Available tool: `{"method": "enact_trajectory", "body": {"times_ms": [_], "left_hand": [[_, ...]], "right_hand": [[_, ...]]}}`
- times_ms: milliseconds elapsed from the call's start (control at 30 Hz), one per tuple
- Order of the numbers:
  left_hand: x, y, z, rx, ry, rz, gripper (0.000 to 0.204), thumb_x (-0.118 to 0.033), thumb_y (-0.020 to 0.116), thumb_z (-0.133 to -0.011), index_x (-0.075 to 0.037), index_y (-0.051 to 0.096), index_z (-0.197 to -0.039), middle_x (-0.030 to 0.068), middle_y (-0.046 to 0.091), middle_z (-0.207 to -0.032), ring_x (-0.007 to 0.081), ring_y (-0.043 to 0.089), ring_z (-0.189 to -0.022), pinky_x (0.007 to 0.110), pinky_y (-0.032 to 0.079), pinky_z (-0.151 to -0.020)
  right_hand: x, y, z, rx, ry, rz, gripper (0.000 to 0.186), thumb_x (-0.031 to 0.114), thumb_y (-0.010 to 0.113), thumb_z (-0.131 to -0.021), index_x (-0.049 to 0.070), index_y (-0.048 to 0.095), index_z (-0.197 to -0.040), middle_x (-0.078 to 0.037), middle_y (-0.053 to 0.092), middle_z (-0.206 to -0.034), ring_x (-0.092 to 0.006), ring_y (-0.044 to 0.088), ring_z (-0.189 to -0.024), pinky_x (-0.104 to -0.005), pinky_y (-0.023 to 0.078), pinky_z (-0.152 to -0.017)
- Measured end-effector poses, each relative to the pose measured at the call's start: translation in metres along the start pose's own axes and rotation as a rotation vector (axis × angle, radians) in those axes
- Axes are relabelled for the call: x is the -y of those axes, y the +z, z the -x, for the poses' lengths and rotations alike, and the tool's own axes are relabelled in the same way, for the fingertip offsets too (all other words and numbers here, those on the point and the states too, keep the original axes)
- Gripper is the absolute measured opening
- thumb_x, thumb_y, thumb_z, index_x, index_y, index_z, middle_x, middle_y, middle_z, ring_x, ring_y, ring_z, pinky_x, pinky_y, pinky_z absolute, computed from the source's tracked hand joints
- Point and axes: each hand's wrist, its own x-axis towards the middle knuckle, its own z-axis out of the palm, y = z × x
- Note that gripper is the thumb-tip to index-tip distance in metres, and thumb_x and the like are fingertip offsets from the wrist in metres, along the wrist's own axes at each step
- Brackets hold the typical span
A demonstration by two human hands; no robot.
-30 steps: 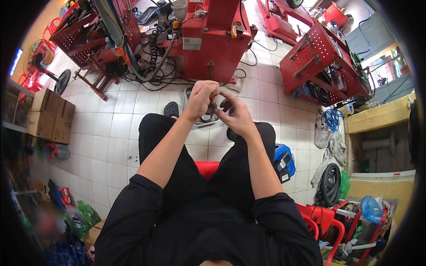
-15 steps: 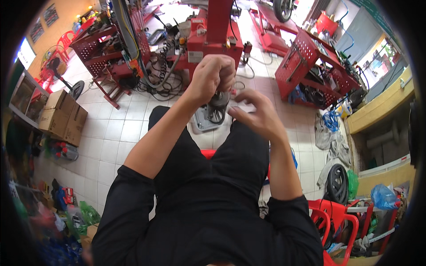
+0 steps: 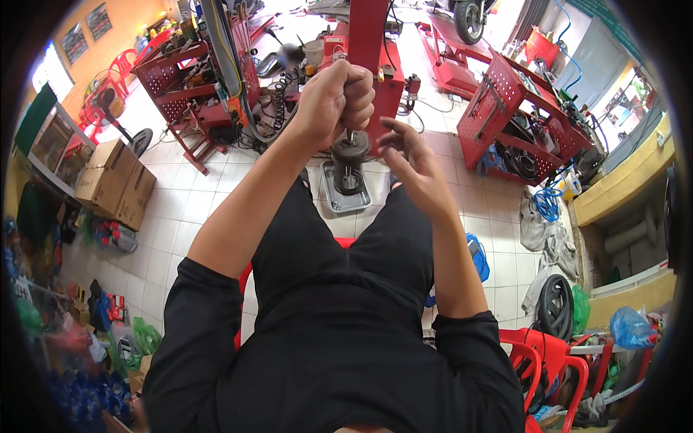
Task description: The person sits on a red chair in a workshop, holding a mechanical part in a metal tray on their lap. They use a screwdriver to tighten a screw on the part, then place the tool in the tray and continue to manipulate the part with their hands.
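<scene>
My left hand (image 3: 336,101) is closed in a fist over the top of a thin metal shaft, whose upper end is hidden in the fingers. Below the fist hangs a dark, round, spool-like metal part (image 3: 351,149) with the shaft running into its top. A dark ring shape shows at its lower end. To the right of this part, my right hand (image 3: 413,160) is held up, open, with fingers apart and slightly curled, touching nothing. On the floor beyond my knees, under the metal part, lies a shallow grey tray (image 3: 349,205).
Ahead stands a red machine column (image 3: 367,43) with cables and hoses. Red perforated tool carts stand at left (image 3: 170,79) and right (image 3: 505,115). Cardboard boxes (image 3: 115,184) are on the left floor. A black wheel (image 3: 554,303) and red chair (image 3: 541,361) are at right.
My left fist has moved up and away, and the metal part now shows more fully below it. My right hand has risen slightly, staying open. The whole view has shifted a little.
</scene>
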Motion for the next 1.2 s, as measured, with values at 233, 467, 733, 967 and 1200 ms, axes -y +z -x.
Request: {"method": "enact_trajectory", "body": {"times_ms": [233, 467, 733, 967, 1200], "left_hand": [[0.017, 0.007, -0.003, -0.023, -0.014, -0.001, 0.032, -0.026, 0.037, -0.087, -0.014, 0.027, -0.060, -0.0023, 0.022, -0.054, 0.0106, 0.022, -0.047, 0.028, 0.020, -0.047], [0.026, -0.002, -0.006, -0.014, 0.019, -0.033, 0.031, -0.025, 0.037, -0.087, -0.013, 0.027, -0.059, -0.0021, 0.022, -0.053, 0.0108, 0.021, -0.046, 0.029, 0.019, -0.046], [0.028, -0.001, -0.004, -0.035, 0.043, -0.057, 0.031, -0.024, 0.037, -0.087, -0.013, 0.027, -0.059, -0.0023, 0.021, -0.053, 0.0105, 0.021, -0.046, 0.028, 0.019, -0.046], [0.026, 0.000, -0.004, 0.007, 0.004, -0.025, 0.032, -0.026, 0.037, -0.087, -0.013, 0.027, -0.060, -0.0022, 0.022, -0.054, 0.0105, 0.022, -0.047, 0.028, 0.020, -0.047], [0.028, -0.002, -0.004, 0.039, -0.008, 0.003, 0.031, -0.026, 0.036, -0.087, -0.014, 0.027, -0.059, -0.0028, 0.022, -0.052, 0.0103, 0.022, -0.046, 0.029, 0.021, -0.046]], "right_hand": [[-0.012, 0.007, -0.001, -0.044, 0.092, 0.021, 0.035, 0.018, 0.063, -0.087, -0.002, 0.059, -0.116, -0.011, 0.067, -0.097, -0.0137, 0.062, -0.086, -0.0286, 0.047, -0.079], [0.035, 0.010, 0.007, 0.068, 0.305, 0.329, 0.025, 0.020, 0.067, -0.085, -0.005, 0.065, -0.083, -0.004, 0.059, -0.062, -0.0095, 0.055, -0.059, -0.0275, 0.043, -0.055], [0.020, -0.009, 0.010, -0.058, 0.178, 0.069, 0.024, 0.021, 0.068, -0.082, -0.001, 0.059, -0.085, -0.001, 0.055, -0.065, -0.0078, 0.049, -0.060, -0.0248, 0.039, -0.055], [0.003, -0.011, 0.002, 0.042, -0.001, 0.169, 0.062, 0.016, 0.071, -0.076, -0.001, 0.043, -0.129, -0.017, 0.055, -0.123, -0.0282, 0.053, -0.115, -0.0385, 0.042, -0.095], [-0.016, -0.011, 0.001, 0.140, 0.064, 0.062, 0.073, 0.019, 0.073, -0.075, 0.000, 0.037, -0.135, -0.018, 0.049, -0.131, -0.0291, 0.049, -0.120, -0.0383, 0.039, -0.100]]}}
